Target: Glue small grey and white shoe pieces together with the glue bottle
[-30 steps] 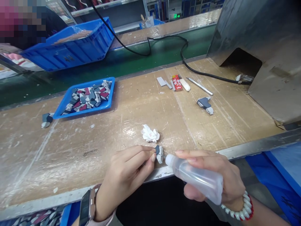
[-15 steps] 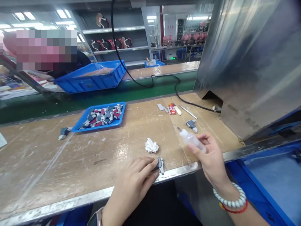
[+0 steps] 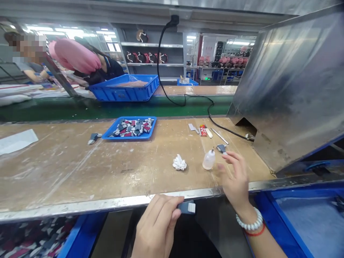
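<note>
Brown and scuffed, our table (image 3: pixel 150 154) carries a white sheet (image 3: pixel 18 141) at far left, folks, then a blue tray (image 3: pixel 130 138) heaped with grey, white and maroon parts (image 3: pixel 134 128). Our left hand (image 3: pixel 158 224) pinches a grey-and-white piece (image 3: pixel 185 207) at the table's front edge! Beyond it sits crumpled tissue (image 3: pixel 179 163); next, our bottle (image 3: pixel 209 160) stands upright, and just beside it our right hand (image 3: pixel 235 179), blurred, has its fingers spread.
</note>
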`<state>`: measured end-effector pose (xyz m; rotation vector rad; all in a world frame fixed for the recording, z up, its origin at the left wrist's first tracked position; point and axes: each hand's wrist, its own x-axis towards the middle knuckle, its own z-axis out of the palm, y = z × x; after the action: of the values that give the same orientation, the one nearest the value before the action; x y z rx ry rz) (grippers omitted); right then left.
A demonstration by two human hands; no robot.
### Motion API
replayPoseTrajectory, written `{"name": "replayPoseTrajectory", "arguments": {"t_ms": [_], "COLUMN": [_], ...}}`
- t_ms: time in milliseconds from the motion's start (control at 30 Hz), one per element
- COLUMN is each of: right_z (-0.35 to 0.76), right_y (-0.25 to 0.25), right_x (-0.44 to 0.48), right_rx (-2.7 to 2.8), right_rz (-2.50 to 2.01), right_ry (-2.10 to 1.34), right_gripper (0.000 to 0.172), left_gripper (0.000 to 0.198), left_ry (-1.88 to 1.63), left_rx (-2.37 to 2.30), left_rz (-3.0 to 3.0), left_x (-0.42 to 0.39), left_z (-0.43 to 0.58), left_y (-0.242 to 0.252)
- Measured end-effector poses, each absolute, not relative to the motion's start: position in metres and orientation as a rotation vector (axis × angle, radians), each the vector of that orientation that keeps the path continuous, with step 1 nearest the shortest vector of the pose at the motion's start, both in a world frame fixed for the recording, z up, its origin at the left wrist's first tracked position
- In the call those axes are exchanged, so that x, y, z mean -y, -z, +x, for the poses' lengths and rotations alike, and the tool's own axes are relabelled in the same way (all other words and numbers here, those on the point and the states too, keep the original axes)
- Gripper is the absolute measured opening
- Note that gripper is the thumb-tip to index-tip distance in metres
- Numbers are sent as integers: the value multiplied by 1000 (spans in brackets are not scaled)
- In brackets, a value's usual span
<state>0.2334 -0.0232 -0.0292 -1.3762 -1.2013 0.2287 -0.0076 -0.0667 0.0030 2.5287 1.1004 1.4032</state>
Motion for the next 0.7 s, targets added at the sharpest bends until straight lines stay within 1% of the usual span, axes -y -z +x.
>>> {"name": "replayPoseTrajectory", "arguments": {"t_ms": [33,67,100,167,200,233,267,333,433,567,633,700], "right_z": [229,222,214,195,185,176,169,162,164,171,172,171], "right_y": [26,24,21,18,18,19,20,23,26,25,23,21], "right_x": [39,56,73,103,115,123,129,134,136,144,149,152], "right_rx": [1173,1178,1230,1204,1099,982,873,756,743,682,687,737], "right_rz": [-1363,-1324,-1236,-909,-776,-638,-534,-413,-399,-605,-747,-777], "right_ry": [-199,-261,-531,-1258,-1523,-1709,-1825,-1939,-2035,-2124,-2123,-2111], "right_gripper": [33,34,39,63,66,66,63,59,63,69,65,61], "left_gripper": [21,21,22,22,22,22,22,24,28,22,26,28], "left_ry": [-1469,-1514,-1533,-1497,-1461,-1433,-1400,-1360,-1307,-1238,-1233,-1178], "left_rx": [-1084,-1075,-1067,-1039,-1018,-998,-981,-942,-892,-856,-750,-619], "left_rz": [2535,2551,2575,2636,2663,2682,2700,2735,2779,2745,2638,2479], "left_x": [74,80,86,94,96,98,100,102,106,109,107,104], "left_z": [-7,-5,-4,-1,0,1,1,1,-2,-5,-6,-6], "left_y": [-7,-11,-14,-18,-20,-20,-20,-20,-20,-24,-27,-32]}}
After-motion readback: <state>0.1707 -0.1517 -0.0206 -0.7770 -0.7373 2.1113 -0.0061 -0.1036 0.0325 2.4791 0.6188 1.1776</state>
